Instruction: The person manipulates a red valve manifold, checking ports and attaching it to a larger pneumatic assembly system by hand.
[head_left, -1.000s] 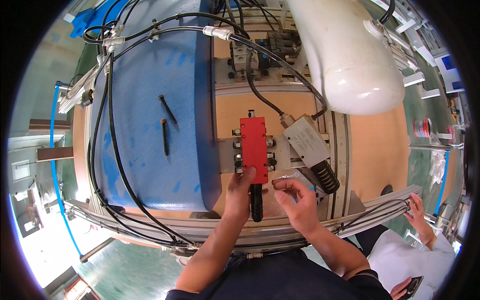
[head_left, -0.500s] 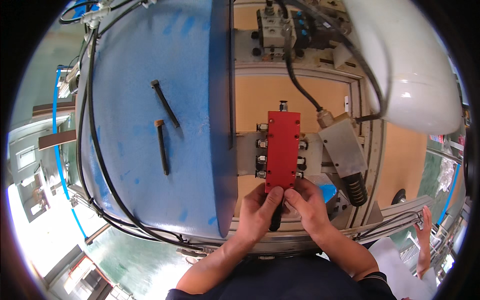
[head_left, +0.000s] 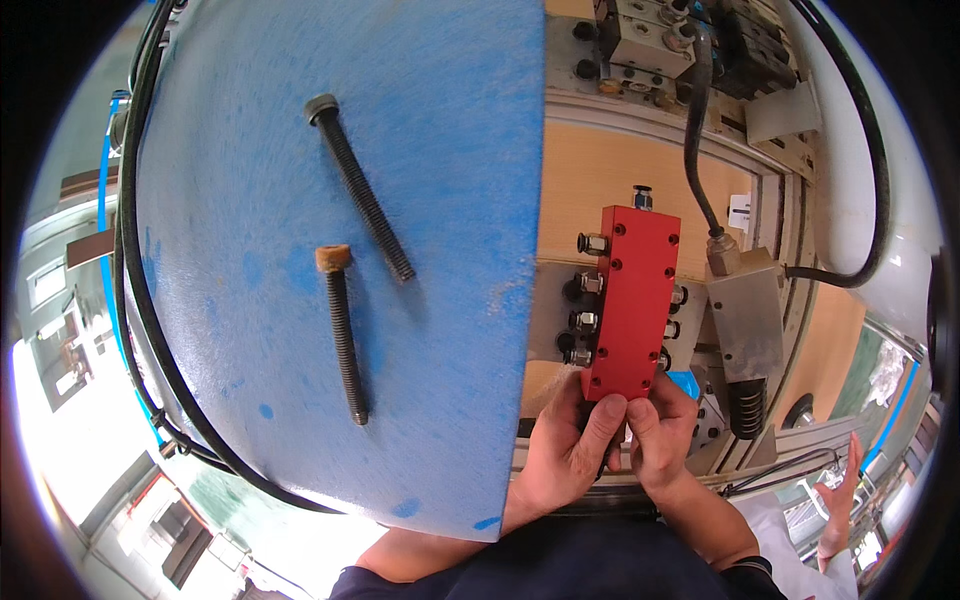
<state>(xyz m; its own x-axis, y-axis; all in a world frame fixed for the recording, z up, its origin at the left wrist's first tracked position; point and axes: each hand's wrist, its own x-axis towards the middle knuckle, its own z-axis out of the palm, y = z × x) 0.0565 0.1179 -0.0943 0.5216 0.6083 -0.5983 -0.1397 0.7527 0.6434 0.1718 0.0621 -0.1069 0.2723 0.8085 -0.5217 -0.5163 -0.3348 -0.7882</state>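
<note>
A red rectangular manifold block [head_left: 636,300] with several push-in air fittings [head_left: 590,283] along both long sides and one at its far end is held out in front of me. My left hand [head_left: 570,445] grips the near left corner, its thumb on the block's lower edge. Beside it my right hand [head_left: 660,440] pinches the near right corner, and the two thumbs nearly meet. A dark slim piece shows under the thumbs; I cannot make out what it is.
Two long socket-head bolts, one [head_left: 365,195] with a dark head and one [head_left: 345,340] with a rusty head, lie on a blue machine surface [head_left: 230,330] at left. A grey metal block [head_left: 745,315] with a cable and a white cylinder [head_left: 900,180] stand right. Another person's hand [head_left: 840,505] shows at far right.
My view has moved nearer the blue surface and shifted left, so the bolts look larger. The block and both hands appear farther right, the block slightly tilted; the grip is kept.
</note>
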